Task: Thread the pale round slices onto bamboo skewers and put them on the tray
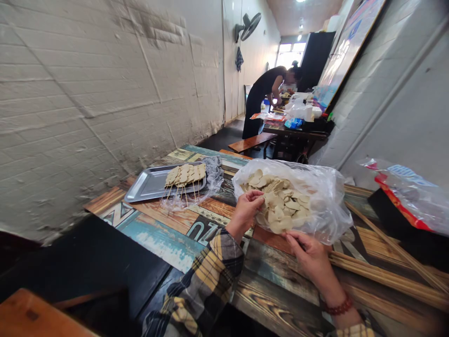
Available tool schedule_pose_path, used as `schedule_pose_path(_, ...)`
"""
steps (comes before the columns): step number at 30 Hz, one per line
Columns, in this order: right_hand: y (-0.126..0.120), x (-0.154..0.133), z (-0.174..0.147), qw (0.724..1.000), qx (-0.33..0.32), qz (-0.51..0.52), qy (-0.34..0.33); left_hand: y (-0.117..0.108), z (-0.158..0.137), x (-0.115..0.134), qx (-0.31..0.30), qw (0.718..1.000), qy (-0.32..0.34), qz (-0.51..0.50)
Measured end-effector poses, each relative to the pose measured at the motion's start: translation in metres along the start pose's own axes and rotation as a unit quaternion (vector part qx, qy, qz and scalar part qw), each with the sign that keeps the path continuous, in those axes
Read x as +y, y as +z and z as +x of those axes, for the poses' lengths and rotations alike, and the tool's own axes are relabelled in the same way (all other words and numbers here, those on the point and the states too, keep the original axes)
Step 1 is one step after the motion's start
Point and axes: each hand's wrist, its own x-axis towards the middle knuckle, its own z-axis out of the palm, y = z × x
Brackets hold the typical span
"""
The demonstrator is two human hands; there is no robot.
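Observation:
A clear plastic bag [329,206] lies spread on the table, holding a heap of thin beige food slices [280,199]. My left hand [245,210] is at the heap's left side with thumb and fingers pinched together; what they hold is hidden among the slices. At the bag's front edge, my right hand [310,257] pinches the rim of a beige slice [278,226] between thumb and forefinger. To the left, a metal tray [145,182] carries several skewers threaded with similar slices [185,174], their sticks jutting over the front rim. Crumpled clear film [213,175] lies by the tray.
Long thin wooden sticks [386,276] lie on the patterned plank table [164,234] at right. Beyond them is a red-and-clear plastic package [410,196] over a dark box. A co-worker [263,93] bends over a cluttered table behind a wooden bench [252,142]. Walls flank both sides.

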Motion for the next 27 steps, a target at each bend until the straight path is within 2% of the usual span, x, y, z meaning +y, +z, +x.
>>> schedule_pose_path(10, 0.0032, -0.0041, -0.0029, 0.999, -0.036, -0.001, 0.037, 0.0033, -0.0040, 0.0032, 0.005, 0.995, 0.036, 0.094)
schedule_pose_path(16, 0.0043, -0.0041, -0.0039, 0.999, -0.034, -0.007, 0.037, 0.0015, -0.0002, -0.0022, 0.013, 0.989, 0.052, 0.139)
schedule_pose_path(23, 0.0038, -0.0069, -0.0033, 0.999, -0.021, -0.011, 0.026, 0.0013, -0.0012, -0.0016, -0.012, 0.987, 0.041, 0.157)
schedule_pose_path(27, 0.0046, -0.0052, -0.0017, 0.999, -0.017, 0.020, 0.039, 0.0020, -0.0037, 0.0004, -0.037, 0.989, 0.019, 0.139)
